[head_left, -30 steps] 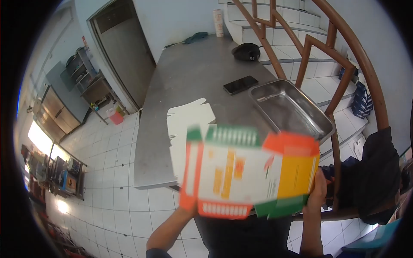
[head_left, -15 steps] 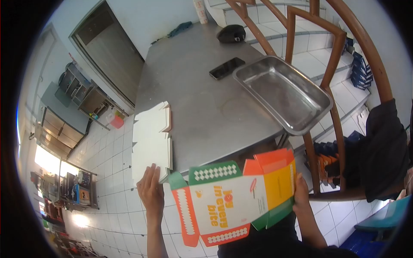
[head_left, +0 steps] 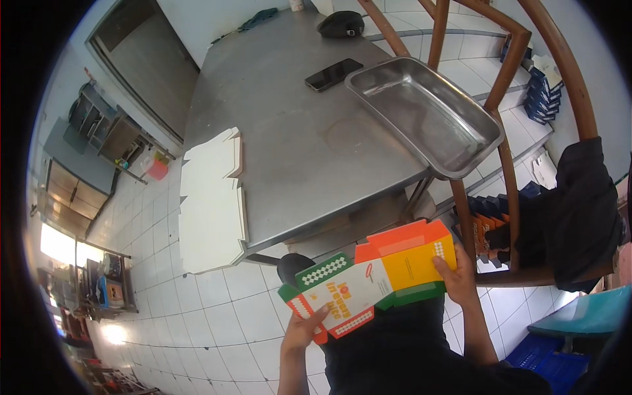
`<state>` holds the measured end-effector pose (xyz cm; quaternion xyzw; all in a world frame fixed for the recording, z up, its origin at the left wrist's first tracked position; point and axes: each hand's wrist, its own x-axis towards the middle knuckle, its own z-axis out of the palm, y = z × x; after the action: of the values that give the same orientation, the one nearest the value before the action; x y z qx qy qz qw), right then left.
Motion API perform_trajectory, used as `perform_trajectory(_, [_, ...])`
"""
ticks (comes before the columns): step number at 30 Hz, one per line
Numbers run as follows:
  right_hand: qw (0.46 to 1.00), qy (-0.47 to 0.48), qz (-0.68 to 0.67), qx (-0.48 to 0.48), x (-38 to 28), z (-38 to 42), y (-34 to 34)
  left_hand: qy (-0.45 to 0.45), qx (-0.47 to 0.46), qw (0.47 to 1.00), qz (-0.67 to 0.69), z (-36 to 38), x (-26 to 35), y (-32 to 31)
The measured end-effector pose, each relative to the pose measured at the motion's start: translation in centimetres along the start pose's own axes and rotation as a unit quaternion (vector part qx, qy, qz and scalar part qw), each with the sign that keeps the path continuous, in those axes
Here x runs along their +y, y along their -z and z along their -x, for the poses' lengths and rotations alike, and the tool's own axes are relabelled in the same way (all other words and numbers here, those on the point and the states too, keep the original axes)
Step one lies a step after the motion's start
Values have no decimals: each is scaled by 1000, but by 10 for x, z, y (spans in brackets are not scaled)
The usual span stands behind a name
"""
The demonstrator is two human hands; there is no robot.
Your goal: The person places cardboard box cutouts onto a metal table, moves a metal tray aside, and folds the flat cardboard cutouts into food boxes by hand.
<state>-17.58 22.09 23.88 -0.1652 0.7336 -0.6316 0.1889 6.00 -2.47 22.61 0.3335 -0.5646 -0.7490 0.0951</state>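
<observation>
An unfolded cardboard food box [head_left: 365, 284], white, yellow, orange and green with the print "joy in every bite", is held over my lap. My left hand [head_left: 304, 329] grips its lower left end, thumb on the printed face. On the opposite end, my right hand [head_left: 455, 273] pinches the yellow panel near its edge, thumb on top. The fingers of both hands are partly hidden behind the card. A stack of flat box blanks [head_left: 212, 204], white side up, lies along the table's left edge, apart from both hands.
The metal table [head_left: 283, 145] carries a steel tray [head_left: 428, 118] at its right edge, a black phone [head_left: 334, 74] and a black pouch [head_left: 340, 24]. Brown stair railings [head_left: 507, 72] rise at right, with a black cloth [head_left: 579, 210] draped over them.
My left hand has moved off the stack of blanks and taken hold of the box's left end. The box now lies lower and farther from the stack. The view has shifted slightly.
</observation>
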Motion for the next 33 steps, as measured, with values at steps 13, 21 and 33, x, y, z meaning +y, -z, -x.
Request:
perform_trajectory(13, [990, 53, 110, -73, 12, 46, -64, -45, 109, 956, -269, 36, 11, -108])
perform_trajectory(21, [915, -167, -267, -251, 50, 21, 53, -2, 0, 1000, -17, 30, 2, 0])
perform_trajectory(33, [825, -97, -511, -223, 50, 48, 70, 62, -201, 934, 289, -18, -68, -80])
